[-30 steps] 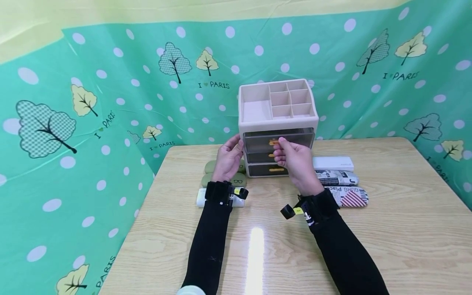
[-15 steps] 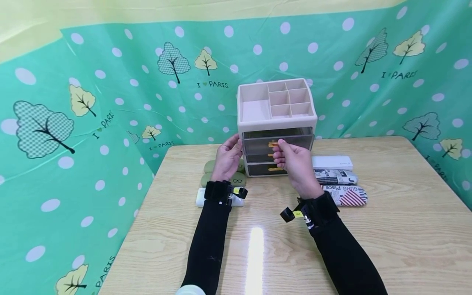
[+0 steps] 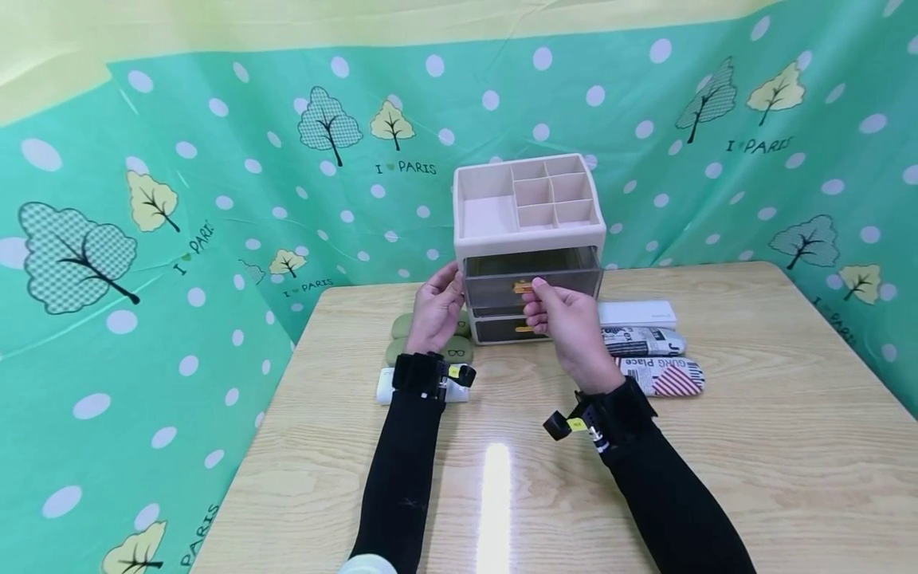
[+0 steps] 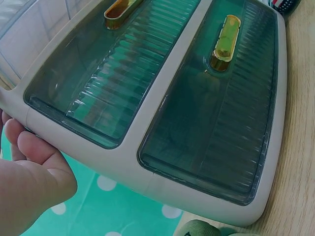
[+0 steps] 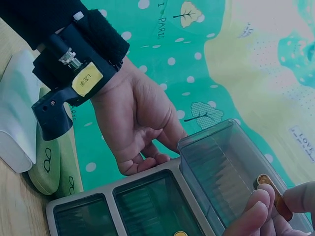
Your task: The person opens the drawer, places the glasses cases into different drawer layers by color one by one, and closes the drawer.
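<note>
A cream desktop organizer [image 3: 531,240] with dark see-through drawers stands at the back of the table. Its top drawer [image 3: 491,291] is pulled partway out, and no contents are visible inside. My right hand [image 3: 571,328] pinches the orange handle [image 3: 521,288] of that drawer between thumb and fingers; the right wrist view shows this handle [image 5: 281,204] too. At the organizer's left side, my left hand [image 3: 433,312] rests its fingertips against the wall. In the left wrist view those fingers [image 4: 37,146] touch the cream frame [image 4: 93,155], and the lower drawers [image 4: 206,128] are shut.
Two green glasses cases [image 3: 457,351] and a white case [image 3: 385,386] lie left of the organizer, partly behind my left hand. On the right lie a white case [image 3: 638,313], a newspaper-print case [image 3: 649,341] and a striped, lettered case [image 3: 663,376]. A patterned green cloth [image 3: 344,231] hangs behind.
The top drawer has slid further out toward me, with my right hand still on its handle. My left hand stays at the organizer's side. The head view has shifted slightly.
</note>
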{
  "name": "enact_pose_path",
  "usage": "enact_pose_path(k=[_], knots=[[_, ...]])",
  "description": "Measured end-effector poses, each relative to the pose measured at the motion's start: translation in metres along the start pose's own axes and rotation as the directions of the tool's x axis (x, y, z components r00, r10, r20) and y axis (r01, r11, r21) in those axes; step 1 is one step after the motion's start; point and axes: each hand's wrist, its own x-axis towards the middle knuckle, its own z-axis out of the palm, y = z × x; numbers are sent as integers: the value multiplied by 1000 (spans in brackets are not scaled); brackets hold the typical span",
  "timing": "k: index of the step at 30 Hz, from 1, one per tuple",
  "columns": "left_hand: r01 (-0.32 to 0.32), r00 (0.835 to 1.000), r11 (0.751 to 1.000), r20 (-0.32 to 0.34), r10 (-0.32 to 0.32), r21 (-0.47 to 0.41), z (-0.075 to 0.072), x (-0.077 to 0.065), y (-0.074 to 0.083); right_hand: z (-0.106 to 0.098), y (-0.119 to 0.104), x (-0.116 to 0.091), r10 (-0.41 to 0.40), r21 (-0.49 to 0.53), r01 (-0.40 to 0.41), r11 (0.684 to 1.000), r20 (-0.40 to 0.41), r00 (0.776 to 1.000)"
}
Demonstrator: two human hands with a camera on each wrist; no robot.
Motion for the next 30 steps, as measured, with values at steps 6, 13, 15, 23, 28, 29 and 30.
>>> enact_pose_path(k=[6, 13, 15, 23, 28, 29, 30], knots=[[-14, 1000, 1000, 20, 14, 5, 0, 1, 0, 0, 0, -3, -5, 0, 5, 1000, 2, 1000], [1, 1000, 1000, 20, -2, 19, -1, 0, 1, -3, -1, -10, 18, -11, -18, 1000, 2, 1000], [1, 1000, 1000, 18, -1, 22, 0, -1, 1, -3, -1, -12, 16, -6, -16, 1000, 5, 1000], [7, 1000, 1000, -1, -7, 21, 0, -3, 2, -3, 1, -18, 25, 5, -25, 1000, 6, 1000], [-4, 1000, 1000, 2, 4, 23, 1, -4, 3, -2, 1, -22, 8, 1, -8, 1000, 6, 1000], [-6, 1000, 1000, 0, 6, 22, 2, -3, 3, -2, 1, -23, 6, 1, -6, 1000, 6, 1000], [-7, 1000, 1000, 0, 7, 20, 2, -3, 3, -2, 0, -23, 3, 1, -3, 1000, 9, 1000]])
